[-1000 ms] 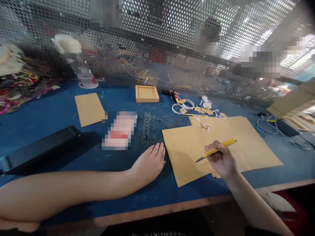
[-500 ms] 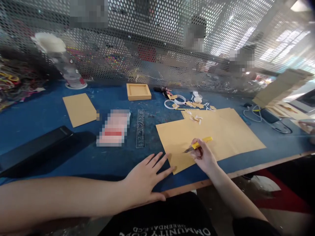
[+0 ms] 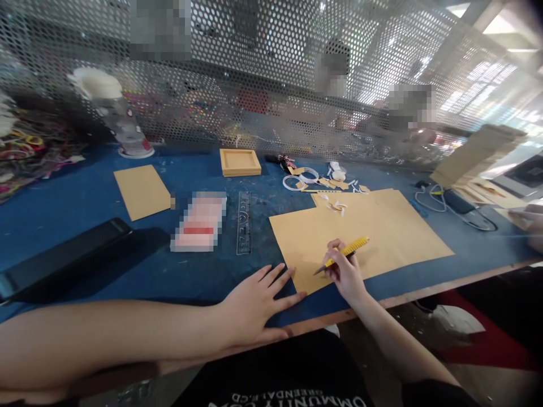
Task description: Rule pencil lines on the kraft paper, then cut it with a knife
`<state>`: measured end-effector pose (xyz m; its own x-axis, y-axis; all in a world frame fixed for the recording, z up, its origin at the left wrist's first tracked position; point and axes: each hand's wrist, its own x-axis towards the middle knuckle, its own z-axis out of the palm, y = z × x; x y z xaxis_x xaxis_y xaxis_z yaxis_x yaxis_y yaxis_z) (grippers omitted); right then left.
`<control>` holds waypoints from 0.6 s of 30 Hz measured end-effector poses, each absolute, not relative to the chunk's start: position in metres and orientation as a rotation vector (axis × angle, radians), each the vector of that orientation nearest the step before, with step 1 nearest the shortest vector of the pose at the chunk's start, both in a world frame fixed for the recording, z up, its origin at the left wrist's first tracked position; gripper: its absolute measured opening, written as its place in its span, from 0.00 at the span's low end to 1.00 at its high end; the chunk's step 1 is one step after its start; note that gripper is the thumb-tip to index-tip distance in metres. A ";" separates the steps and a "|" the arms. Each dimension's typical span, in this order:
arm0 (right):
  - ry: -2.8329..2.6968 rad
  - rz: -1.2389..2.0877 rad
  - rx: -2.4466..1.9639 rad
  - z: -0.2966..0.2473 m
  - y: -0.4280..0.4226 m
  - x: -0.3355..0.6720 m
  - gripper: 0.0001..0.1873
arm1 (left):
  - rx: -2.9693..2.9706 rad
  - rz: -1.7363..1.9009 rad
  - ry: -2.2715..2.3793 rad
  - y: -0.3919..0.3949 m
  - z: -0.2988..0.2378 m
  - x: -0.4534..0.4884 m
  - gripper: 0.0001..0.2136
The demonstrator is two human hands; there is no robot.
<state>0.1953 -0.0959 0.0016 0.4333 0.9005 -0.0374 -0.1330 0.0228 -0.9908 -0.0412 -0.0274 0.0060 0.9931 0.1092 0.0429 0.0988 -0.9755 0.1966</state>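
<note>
A yellow utility knife (image 3: 355, 246) is gripped like a pen in my right hand (image 3: 344, 272). Its dark blade points down and left at the near left part of a large tan cardboard sheet (image 3: 382, 226); whether the tip touches the sheet I cannot tell. My left hand (image 3: 258, 305) lies flat with fingers spread, its fingertips on the sheet's left edge and the palm near the table's front edge. Small white and tan scraps (image 3: 334, 204) rest on the sheet's far part. A clear ruler (image 3: 244, 223) lies on the blue table, left of the sheet.
A smaller tan card (image 3: 143, 192), a wooden tray (image 3: 240, 163), white rings (image 3: 293, 182) and a long black object (image 3: 68, 254) lie on the table. A plastic cup (image 3: 131, 133) stands near the perforated metal screen (image 3: 203, 85). Another person's hand (image 3: 530, 217) is at far right.
My right hand has drawn the knife a little toward me, its tip now nearer the sheet's front left corner. My left hand stays spread at the edge. The camera view shifted slightly.
</note>
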 end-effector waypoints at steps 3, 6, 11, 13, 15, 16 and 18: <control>-0.896 1.016 -1.399 0.004 -0.095 0.193 0.17 | 2.938 0.079 0.155 -0.028 0.006 -0.041 0.31; -1.043 0.993 -1.487 0.007 -0.095 0.189 0.18 | 2.934 0.065 0.150 -0.029 0.007 -0.040 0.31; -1.108 0.905 -1.529 0.007 -0.097 0.182 0.17 | 2.918 0.027 0.128 -0.029 0.010 -0.039 0.30; -1.106 0.937 -1.517 0.006 -0.097 0.181 0.17 | 2.910 -0.004 0.131 -0.029 0.012 -0.039 0.30; -1.114 0.957 -1.507 0.004 -0.096 0.181 0.17 | 2.904 -0.029 0.142 -0.029 0.014 -0.039 0.30; -1.119 0.961 -1.504 0.003 -0.096 0.182 0.17 | 2.902 -0.037 0.145 -0.029 0.014 -0.039 0.30; -1.128 0.968 -1.501 0.002 -0.095 0.182 0.17 | 2.899 -0.045 0.150 -0.029 0.014 -0.039 0.31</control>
